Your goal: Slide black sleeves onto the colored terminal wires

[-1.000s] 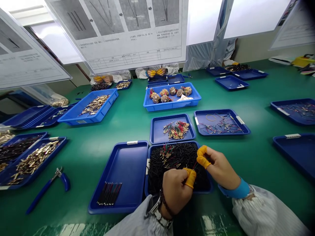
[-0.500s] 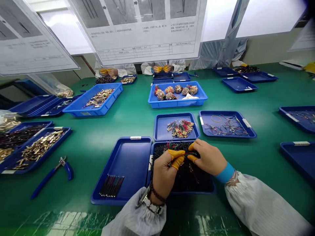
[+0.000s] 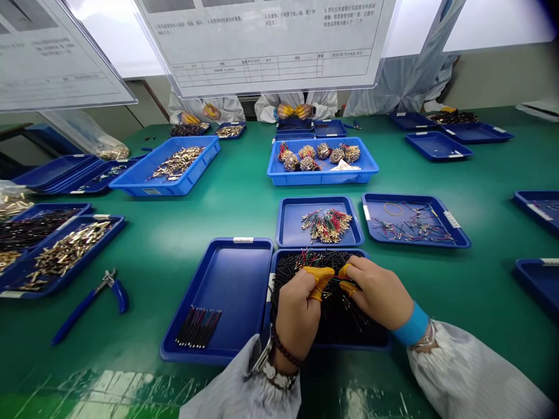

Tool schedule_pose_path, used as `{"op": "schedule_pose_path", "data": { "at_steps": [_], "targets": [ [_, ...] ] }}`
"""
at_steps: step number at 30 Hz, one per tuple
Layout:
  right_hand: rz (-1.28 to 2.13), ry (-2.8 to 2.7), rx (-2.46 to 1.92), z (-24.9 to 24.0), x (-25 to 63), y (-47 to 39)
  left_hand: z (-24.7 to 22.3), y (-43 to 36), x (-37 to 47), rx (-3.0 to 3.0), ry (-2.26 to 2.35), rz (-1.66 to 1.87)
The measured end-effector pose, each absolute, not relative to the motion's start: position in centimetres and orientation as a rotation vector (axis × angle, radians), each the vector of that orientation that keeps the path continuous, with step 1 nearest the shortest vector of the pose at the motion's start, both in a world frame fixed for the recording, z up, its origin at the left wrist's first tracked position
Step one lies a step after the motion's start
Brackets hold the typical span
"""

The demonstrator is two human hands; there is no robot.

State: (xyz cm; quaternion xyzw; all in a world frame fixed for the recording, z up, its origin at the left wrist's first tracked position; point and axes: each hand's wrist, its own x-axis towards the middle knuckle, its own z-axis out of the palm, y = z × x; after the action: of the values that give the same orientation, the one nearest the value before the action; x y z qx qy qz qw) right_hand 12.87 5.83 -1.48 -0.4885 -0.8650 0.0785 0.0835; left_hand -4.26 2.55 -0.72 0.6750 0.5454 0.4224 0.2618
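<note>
Over a blue tray of black tubes (image 3: 290,267), my left hand (image 3: 303,308) pinches thin coloured wires (image 3: 338,278) between yellow-covered fingertips. My right hand (image 3: 378,288) closes on the same wires from the right, its thumb and forefinger also in yellow covers. A few metal-tipped wires show beneath the hands. The tray at the left (image 3: 242,273) holds a row of black-sleeved wires (image 3: 198,327). Behind the tubes, another tray (image 3: 283,224) bears a pile of red, green and gold-tipped wires (image 3: 327,225).
Blue-handled pliers (image 3: 94,302) lie at the left near trays of gold parts (image 3: 65,250). A tray of loose wires (image 3: 413,221) is at the right. Farther back are a deep tray of wire bundles (image 3: 323,174) and two people's hands. Instruction sheets (image 3: 271,58) hang above.
The view has shifted slightly. My hands remain close together over the tubes, and the wires between them have changed angle. A co-worker's hands at the back left have moved apart.
</note>
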Motion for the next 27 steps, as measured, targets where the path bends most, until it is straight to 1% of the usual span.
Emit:
{"op": "schedule_pose_path", "data": {
  "at_steps": [6, 10, 18, 22, 25, 27],
  "targets": [
    [0.340, -2.499, -1.426, -1.8, 12.9, 5.9, -0.8, 2.5, -4.2, 1.832, 1.505, 1.115],
    [0.530, -2.290, -1.355, -1.8, 13.0, 5.9, -1.1, 2.5, -4.1, 1.811, 1.544, 1.081],
    [1.138, -1.562, -1.247, -2.0, 13.5, 6.3, -0.4, 2.5, -4.0, 1.732, 1.558, 1.121],
    [1.464, -1.078, -1.056, -2.2, 13.3, 6.3, -0.5, 2.3, -3.8, 1.653, 1.533, 1.106],
    [1.573, -0.700, -0.908, -2.2, 12.8, 6.1, -0.8, 2.1, -3.5, 1.620, 1.510, 1.102],
    [1.583, -0.581, -0.865, -2.0, 12.5, 6.0, -0.9, 2.0, -3.3, 1.615, 1.500, 1.098]
  ]
}}
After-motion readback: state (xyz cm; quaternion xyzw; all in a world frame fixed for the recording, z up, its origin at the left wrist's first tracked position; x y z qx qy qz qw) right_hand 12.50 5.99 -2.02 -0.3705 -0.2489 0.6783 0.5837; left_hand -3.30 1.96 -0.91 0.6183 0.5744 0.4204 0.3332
